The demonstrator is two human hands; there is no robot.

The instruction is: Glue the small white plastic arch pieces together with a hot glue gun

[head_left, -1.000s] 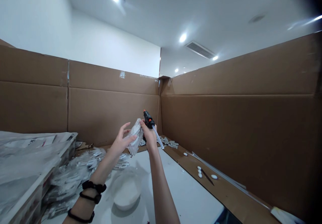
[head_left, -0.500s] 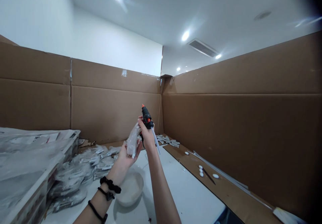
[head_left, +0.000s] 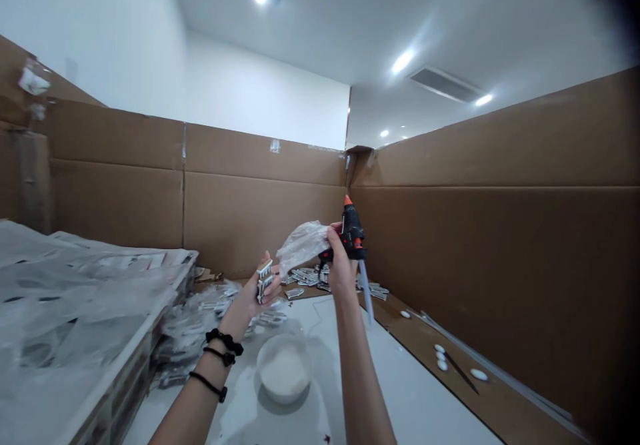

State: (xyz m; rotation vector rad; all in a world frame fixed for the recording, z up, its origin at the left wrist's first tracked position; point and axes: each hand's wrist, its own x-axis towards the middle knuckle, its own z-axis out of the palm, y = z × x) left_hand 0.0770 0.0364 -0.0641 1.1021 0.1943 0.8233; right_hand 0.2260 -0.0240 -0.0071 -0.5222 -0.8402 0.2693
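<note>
My right hand (head_left: 343, 265) is closed around a black and orange hot glue gun (head_left: 353, 226), its orange nozzle pointing up and a translucent glue stick (head_left: 366, 288) poking out below. Pinched in the same hand, a clear plastic bag (head_left: 303, 245) stretches out to the left. In my left hand (head_left: 257, 292) is a small, building-shaped piece (head_left: 265, 280) with white and golden-brown parts, held by curled fingers. The bag's left end lies close to those fingertips; whether it touches them I cannot tell. Below the hands a white bowl (head_left: 284, 368) stands on the white tabletop.
Bagged pieces (head_left: 187, 328) lie heaped at left beside a large crate (head_left: 165, 305) covered in plastic. Several loose pieces (head_left: 310, 277) lie at the back. White oval objects (head_left: 479, 374) and a thin dark blade-like strip (head_left: 461, 372) rest on cardboard at right. Cardboard walls (head_left: 265, 212) enclose the table.
The small piece has come out of the plastic bag and sits in my left hand. My right hand has moved right with the glue gun and the bag. The view has turned left.
</note>
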